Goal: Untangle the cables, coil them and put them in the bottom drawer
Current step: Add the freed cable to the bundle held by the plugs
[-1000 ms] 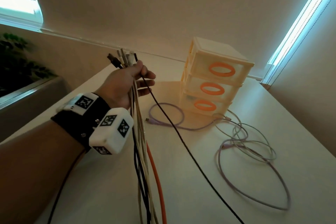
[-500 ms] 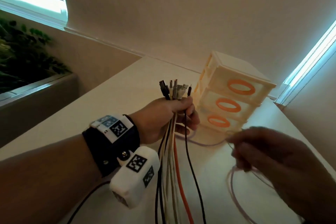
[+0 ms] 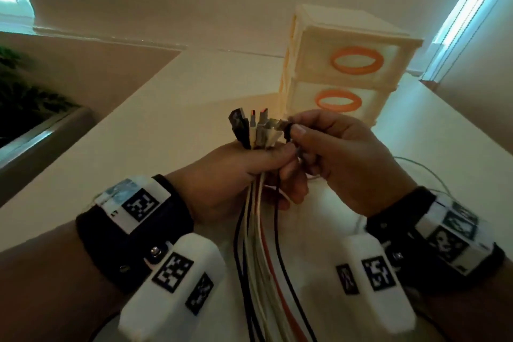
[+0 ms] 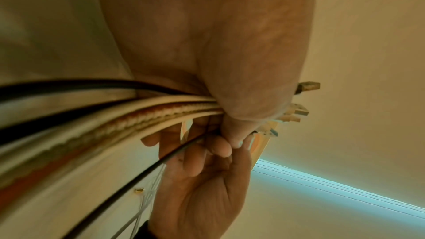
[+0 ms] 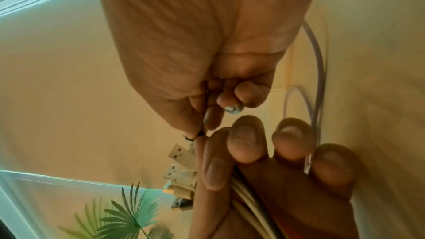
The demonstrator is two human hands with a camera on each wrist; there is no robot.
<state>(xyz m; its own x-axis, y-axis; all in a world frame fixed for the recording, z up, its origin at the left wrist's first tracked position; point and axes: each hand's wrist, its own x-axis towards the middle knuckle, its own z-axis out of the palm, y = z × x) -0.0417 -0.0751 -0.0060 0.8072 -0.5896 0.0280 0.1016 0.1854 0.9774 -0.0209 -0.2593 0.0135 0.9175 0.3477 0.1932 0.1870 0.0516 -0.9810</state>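
Observation:
My left hand (image 3: 274,166) grips a bundle of cables (image 3: 258,244) upright: black, white and one orange-red, with their plugs (image 3: 255,128) sticking up above the fist. My right hand (image 3: 297,133) pinches the small black plug (image 3: 287,130) at the bundle's right edge with thumb and forefinger. The thin black cable (image 4: 142,172) runs down from that pinch, apart from the bundle. In the right wrist view the right hand (image 5: 202,115) meets the left-hand fingers (image 5: 246,143). The cream drawer unit (image 3: 347,78) with orange ring handles stands just behind; the hands hide its bottom drawer.
Loose pale cables (image 3: 422,169) lie on the white table (image 3: 172,130) to the right of my hands, and a purple cable (image 5: 319,61) loops near the drawer unit. A plant (image 3: 25,97) in a trough borders the table's left side. A wall is close behind.
My right hand has left the loose cables on the table, risen to the top of the bundle and pinched the black plug. The left hand holds the bundle closer to the drawer unit.

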